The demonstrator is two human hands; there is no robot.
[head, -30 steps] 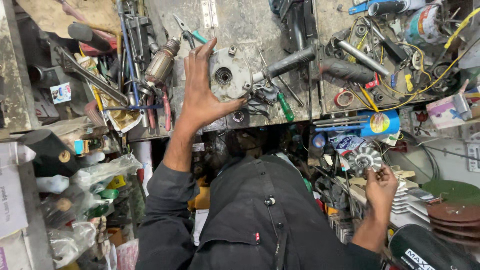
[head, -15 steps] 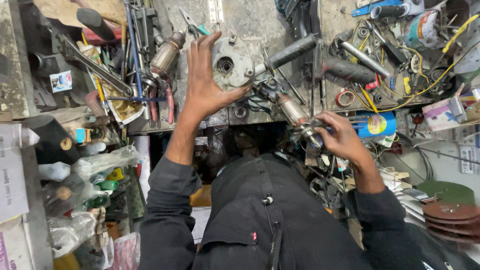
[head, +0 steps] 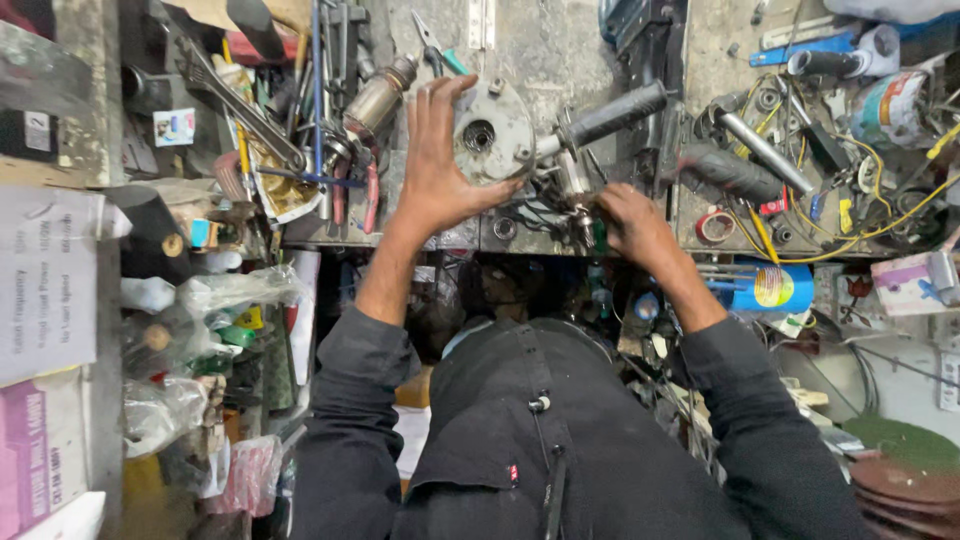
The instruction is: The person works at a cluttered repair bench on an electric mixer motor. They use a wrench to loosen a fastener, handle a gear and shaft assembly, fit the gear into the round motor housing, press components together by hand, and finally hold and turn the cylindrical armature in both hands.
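Right hand [head: 632, 222] has moved left to the surface's front edge, its grip clamped on a green-handled tool [head: 597, 235]; left hand [head: 437, 165], fingers spread apart, presses the round grey metal housing [head: 492, 130] lying near that front edge

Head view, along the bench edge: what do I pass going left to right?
Big wrench → red-handled pliers → left hand → round metal housing → right hand → black grip → roll of red tape → yellow wires.
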